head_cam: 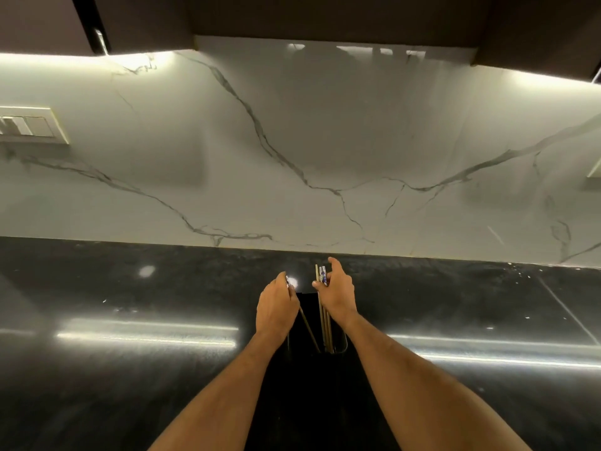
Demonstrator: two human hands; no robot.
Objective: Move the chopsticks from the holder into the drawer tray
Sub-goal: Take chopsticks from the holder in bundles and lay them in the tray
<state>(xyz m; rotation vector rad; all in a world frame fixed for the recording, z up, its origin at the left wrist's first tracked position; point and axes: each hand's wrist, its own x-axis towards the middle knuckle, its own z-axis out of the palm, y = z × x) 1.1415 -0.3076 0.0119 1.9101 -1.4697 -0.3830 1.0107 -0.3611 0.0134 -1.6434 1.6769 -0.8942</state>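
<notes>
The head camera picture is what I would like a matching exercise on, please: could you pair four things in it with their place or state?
Things:
1. left hand
2. right hand
3. holder
4. switch plate

Places or states:
A. on the marble wall, far left
B. grips a bundle of chopsticks near their patterned tops
C. on the dark counter, between the forearms
D. holds a single chopstick that leans left

Pairs: 1-D, 2-B, 3-C, 4-A

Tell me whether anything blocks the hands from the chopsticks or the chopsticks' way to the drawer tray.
Nothing blocks the hands: the left hand holds one chopstick, and the right hand grips the bunch. The drawer tray is out of view, so that path cannot be judged.
</notes>
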